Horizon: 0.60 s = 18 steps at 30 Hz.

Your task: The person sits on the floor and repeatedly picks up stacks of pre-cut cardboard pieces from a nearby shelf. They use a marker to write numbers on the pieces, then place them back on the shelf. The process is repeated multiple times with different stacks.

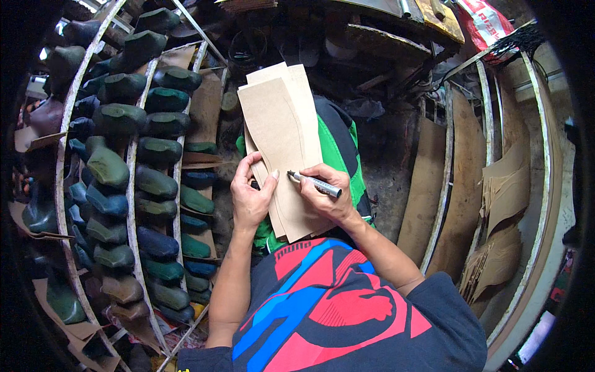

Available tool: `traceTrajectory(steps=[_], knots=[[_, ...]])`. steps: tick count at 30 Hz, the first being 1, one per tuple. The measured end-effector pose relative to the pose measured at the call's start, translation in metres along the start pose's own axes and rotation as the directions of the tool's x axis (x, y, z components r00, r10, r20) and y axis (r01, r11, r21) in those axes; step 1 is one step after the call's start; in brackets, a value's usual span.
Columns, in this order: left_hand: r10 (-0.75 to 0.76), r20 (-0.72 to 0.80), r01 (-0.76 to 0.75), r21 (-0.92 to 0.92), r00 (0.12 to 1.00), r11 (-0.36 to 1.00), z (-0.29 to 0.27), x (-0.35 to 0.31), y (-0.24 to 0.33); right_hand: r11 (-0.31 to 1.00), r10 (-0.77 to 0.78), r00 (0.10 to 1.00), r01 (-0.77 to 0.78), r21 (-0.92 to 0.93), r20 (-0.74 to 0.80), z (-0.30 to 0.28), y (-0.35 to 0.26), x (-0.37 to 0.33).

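A stack of tan cardboard sheets (305, 99) lies across my lap. On top rests a curved, sole-like cardboard piece (265, 115), its edge running down the middle of the sheets. My left hand (251, 193) grips the stack's left side, thumb pressed on the top piece and fingers going underneath. A small dark thing shows by its fingers, too hidden to name. Pinched in my right hand (331, 197) is a silver-grey marker (323, 186), uncapped, its black tip at the curved edge near my left thumb. Thin dark lines show on the sheet beside that edge.
Metal racks at the left hold rows of green and blue shoe lasts (121, 118). To the right, another rack (447, 180) carries brown boards and a bundle of cut cardboard pieces (496, 260). A cluttered bench (387, 37) stands ahead, with a red-and-white bag (486, 28) beside it.
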State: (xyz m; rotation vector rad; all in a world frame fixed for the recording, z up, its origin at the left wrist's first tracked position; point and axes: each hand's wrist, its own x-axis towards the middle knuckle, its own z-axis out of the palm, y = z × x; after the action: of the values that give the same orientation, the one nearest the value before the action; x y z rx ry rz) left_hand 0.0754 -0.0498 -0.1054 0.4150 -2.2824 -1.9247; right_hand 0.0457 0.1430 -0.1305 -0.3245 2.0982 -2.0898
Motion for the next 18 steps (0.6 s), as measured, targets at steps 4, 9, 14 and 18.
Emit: traceTrajectory(steps=[4,9,14,18], knots=[[-0.007,0.003,0.007,0.015,1.000,1.000,-0.001,0.000,-0.001,0.998,-0.024,1.000,0.024,-0.058,0.005,0.001,-0.006,0.002],[-0.014,0.002,0.014,0.027,1.000,1.000,-0.001,0.000,-0.001,0.967,-0.084,0.994,0.098,-0.234,0.069,-0.005,-0.012,0.001],[-0.016,-0.007,0.016,0.010,1.000,1.000,-0.002,0.000,-0.003,0.899,0.244,0.968,-0.205,0.387,-0.054,-0.015,-0.007,0.007],[-0.041,0.021,0.041,-0.028,0.999,0.999,-0.004,0.001,-0.006,0.831,0.272,0.960,-0.197,0.520,-0.070,-0.020,-0.005,0.008]])
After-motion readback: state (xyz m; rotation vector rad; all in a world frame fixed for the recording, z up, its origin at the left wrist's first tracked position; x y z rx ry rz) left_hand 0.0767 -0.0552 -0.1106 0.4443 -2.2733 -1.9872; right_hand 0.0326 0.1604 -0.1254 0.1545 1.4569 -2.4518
